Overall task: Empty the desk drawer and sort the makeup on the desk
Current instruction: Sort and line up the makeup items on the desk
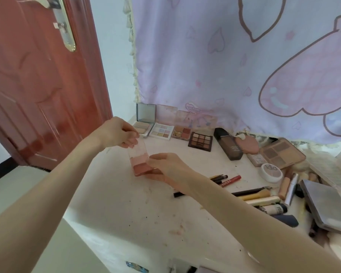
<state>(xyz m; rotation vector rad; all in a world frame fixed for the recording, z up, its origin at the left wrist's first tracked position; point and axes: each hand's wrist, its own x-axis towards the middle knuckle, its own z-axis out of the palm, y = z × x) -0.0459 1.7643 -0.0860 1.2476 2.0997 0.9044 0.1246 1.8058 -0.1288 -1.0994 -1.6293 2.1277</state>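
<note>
A small pink blush palette (141, 164) with a clear lid hangs above the white desk (126, 203). My left hand (117, 132) pinches the raised clear lid at its top edge. My right hand (167, 166) grips the palette's base from the right. Along the back of the desk stands a row of open palettes: a mirrored compact (144, 123), a pastel palette (161, 131), a four-pan palette (181, 133) and a dark brown palette (200, 141).
A dark foundation bottle (227, 143), a pink puff (244, 144), a tan palette (282, 153) and a round white compact (271, 172) lie right of the row. Pencils, brushes and tubes (264, 198) are piled near a silver case (329, 205). A red-brown door (37, 85) stands at left.
</note>
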